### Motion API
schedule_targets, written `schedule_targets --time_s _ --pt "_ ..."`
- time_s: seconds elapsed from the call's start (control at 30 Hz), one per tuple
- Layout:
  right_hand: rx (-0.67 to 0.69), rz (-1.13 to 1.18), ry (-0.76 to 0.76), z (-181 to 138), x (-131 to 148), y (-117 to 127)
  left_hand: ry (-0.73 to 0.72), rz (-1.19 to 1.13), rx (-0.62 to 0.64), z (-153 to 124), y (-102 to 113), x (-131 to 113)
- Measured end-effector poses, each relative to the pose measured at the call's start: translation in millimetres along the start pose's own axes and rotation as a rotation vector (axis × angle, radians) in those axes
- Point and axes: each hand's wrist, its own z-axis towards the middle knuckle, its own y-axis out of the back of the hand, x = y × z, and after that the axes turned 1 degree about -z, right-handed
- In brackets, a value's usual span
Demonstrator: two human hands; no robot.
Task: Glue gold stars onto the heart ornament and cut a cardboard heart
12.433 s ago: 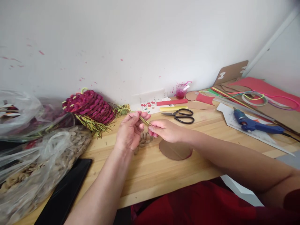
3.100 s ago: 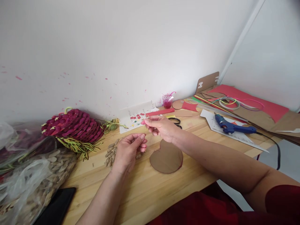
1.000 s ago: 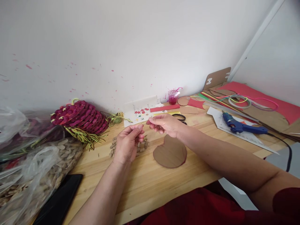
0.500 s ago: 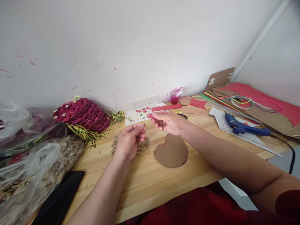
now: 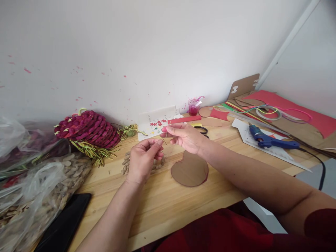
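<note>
My left hand [image 5: 143, 157] is closed in a pinch on a short, thin strand of yarn [image 5: 164, 141], whose dark end curls out past the fingertips. Just right of it and slightly higher, my right hand [image 5: 187, 137] pinches a thin yellowish part of a strand between thumb and fingers. Whether both hands hold one piece I cannot tell. A rounded, notched cardboard cutout [image 5: 189, 170] lies flat below my right hand. Partly hidden behind my left hand is a small pile of brown seed-like pieces [image 5: 126, 163].
To the left are a purple pinecone-shaped craft [image 5: 88, 129] with yarn fringe, plastic bags [image 5: 47, 185] of brown pieces and a black flat object [image 5: 64, 224]. Star stickers [image 5: 157, 124], scissors [image 5: 201, 130] and a purple cup [image 5: 194, 107] lie behind; a blue glue gun [image 5: 270, 139] rests right.
My right hand has shifted slightly, uncovering more of the scissors' black handle, and its pinched strand shows more clearly. My left hand keeps its pinch. The whole view has moved a little.
</note>
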Motion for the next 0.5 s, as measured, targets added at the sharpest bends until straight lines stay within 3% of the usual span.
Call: schedule_targets --time_s 0.37,0.5 --pt "0.044 -0.237 -0.14 -3.4 -4.1 -2.1 -0.198 0.303 -0.104 -4.3 -3.1 -5.0" --pt "0.093 -0.295 -0.119 -1.1 -6.1 1.2 -0.292 0.417 -0.121 -3.7 -0.4 -0.1"
